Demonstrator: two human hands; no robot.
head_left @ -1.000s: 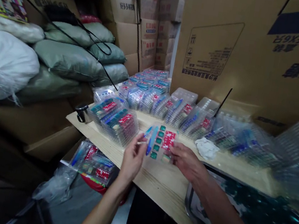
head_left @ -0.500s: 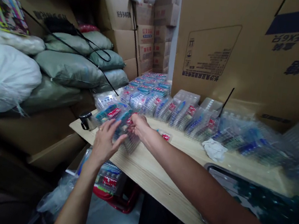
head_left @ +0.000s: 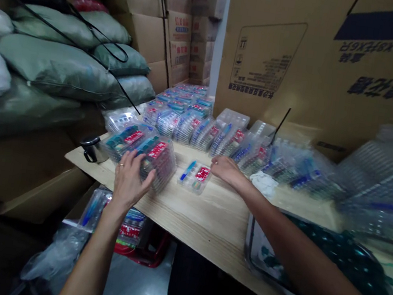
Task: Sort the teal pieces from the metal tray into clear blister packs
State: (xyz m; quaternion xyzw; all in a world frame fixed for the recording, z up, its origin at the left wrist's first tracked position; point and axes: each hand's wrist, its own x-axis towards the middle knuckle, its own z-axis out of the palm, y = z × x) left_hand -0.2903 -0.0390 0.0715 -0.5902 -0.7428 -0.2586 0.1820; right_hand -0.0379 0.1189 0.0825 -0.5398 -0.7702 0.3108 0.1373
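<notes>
My left hand (head_left: 130, 179) has its fingers spread against the near side of a stack of clear plastic cases (head_left: 161, 169); the top case shows a red patterned piece and teal pieces. A similar stack (head_left: 124, 139) stands just left of it. A single clear compartment tray (head_left: 191, 182) lies flat to the right, holding a blue pen-like item (head_left: 187, 170) and a red-and-white piece (head_left: 202, 173). My right hand (head_left: 228, 170) is at this tray's right edge, fingers curled together; what is between the fingertips cannot be made out.
Rows of filled clear cases (head_left: 204, 133) line the table's back. A white crumpled tissue (head_left: 264, 183) lies near a metal-rimmed tray (head_left: 249, 239) of dark green pieces (head_left: 337, 245). A black-handled metal cup (head_left: 92, 149) stands by the left edge. Cardboard boxes and sacks (head_left: 60, 68) surround the table.
My right hand has left the stack and moved right to the single tray. My left hand stays at the stack. The whole view has shifted slightly.
</notes>
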